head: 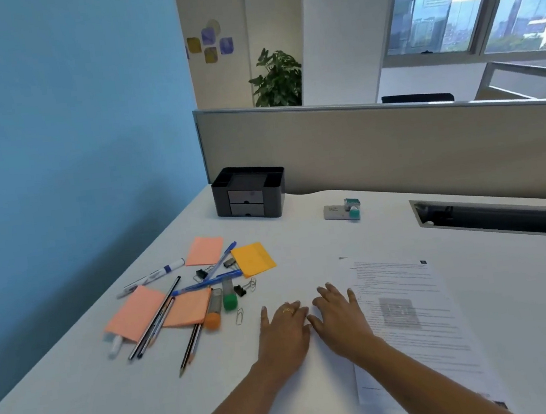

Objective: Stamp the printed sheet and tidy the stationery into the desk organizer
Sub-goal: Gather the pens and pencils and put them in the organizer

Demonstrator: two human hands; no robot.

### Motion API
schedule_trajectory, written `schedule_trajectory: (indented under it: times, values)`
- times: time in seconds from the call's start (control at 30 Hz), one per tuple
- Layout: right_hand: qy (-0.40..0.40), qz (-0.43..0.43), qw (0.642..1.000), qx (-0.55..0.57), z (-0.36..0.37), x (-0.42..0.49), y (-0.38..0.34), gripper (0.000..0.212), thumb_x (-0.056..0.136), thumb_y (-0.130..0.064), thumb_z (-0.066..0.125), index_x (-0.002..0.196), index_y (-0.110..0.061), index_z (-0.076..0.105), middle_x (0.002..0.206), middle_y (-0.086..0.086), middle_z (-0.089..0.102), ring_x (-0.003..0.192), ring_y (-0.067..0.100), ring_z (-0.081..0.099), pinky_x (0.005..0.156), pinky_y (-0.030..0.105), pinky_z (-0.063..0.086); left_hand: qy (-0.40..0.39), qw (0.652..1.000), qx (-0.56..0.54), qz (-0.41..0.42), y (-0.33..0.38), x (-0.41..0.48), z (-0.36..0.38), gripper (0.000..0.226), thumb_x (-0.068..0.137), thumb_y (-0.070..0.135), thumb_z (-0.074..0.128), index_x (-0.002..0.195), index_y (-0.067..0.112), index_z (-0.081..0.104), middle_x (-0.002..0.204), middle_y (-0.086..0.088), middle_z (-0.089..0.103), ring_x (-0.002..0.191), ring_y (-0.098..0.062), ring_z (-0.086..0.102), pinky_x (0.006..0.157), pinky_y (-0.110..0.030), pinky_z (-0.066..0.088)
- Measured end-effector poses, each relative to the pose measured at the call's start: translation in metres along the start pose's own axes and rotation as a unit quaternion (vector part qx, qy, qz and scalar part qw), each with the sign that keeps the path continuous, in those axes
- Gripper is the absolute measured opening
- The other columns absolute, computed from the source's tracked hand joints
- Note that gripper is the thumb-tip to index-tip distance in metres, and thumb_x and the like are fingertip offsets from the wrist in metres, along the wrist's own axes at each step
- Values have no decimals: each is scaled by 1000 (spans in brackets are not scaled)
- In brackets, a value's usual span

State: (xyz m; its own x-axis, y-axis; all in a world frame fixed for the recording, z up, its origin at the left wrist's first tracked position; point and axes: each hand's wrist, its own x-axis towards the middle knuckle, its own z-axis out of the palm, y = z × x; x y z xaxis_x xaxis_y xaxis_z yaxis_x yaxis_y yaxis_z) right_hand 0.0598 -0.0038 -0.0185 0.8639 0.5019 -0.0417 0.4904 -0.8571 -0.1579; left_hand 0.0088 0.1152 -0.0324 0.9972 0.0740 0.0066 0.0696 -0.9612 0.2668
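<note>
Rests left hand (285,334) and right hand (342,320) flat on the desk (303,244), fingers straight, holding nothing. Lays the right one over the printed sheet's (428,335) left edge.

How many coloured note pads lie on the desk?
4. The far pink pad near the organizer, the yellow pad right of it, and the left pink pad and right pink pad, partly under pencils. More may be hidden.

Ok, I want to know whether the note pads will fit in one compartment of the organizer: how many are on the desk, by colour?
Salmon-pink note pads: 3
Yellow note pad: 1
Total: 4
</note>
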Motion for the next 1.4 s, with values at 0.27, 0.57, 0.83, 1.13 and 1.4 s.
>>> schedule_trajectory:
  times: [0.27, 0.57, 0.83, 1.13, 1.4]
  values:
    - [-11, -20, 1000, 17, 11, -30, -19, 45, 100, -28, 29, 140, -7, 31, 153, 9, 25, 145, 19, 15, 118, 36, 3, 0, 999, 12, -40, -13, -46, 2, 46, 98, 33, 30, 144, 25, 27, 154, 7, 21, 143, -9, 15, 115, -37, 14]
    - [-35, -9, 998, 61, 16, -57, -35, 47, 99, -31, 30, 141, -9, 29, 154, 12, 19, 144, 23, 16, 117, 34, 17, 24, 999, -9, -35, -21, -80, -5, 43, 97, 35, 35, 139, 25, 37, 151, 6, 30, 140, -9, 23, 113, -29, 21]
    - [-46, 4, 997, 62, 23, -49, -67, 49, 96, -37, 37, 136, -9, 34, 146, 12, 30, 139, 25, 22, 111, 34, 27, 83, 989, -108, -48, -66, -88, -22, 28, 95, 34, 43, 114, 22, 59, 118, 9, 60, 112, -7, 52, 88, -20, 39]
    - [37, 54, 995, 74, 29, -7, -117, 29, 97, -26, 35, 116, -9, 49, 125, 7, 50, 121, 23, 41, 100, 27, 32, 136, 982, -130, 11, -152, -62, -56, 25, 93, 27, 48, 110, 21, 65, 107, 5, 66, 101, -11, 56, 81, -18, 38]
    - [102, 161, 981, 35, 25, 19, -142, 32, 98, -21, 28, 96, -12, 59, 105, 3, 63, 97, 23, 57, 89, 30, 38, 123, 974, -143, 126, -187, -27, -55, 30, 92, 17, 49, 121, 24, 58, 125, 6, 57, 116, -9, 48, 91, -10, 31]
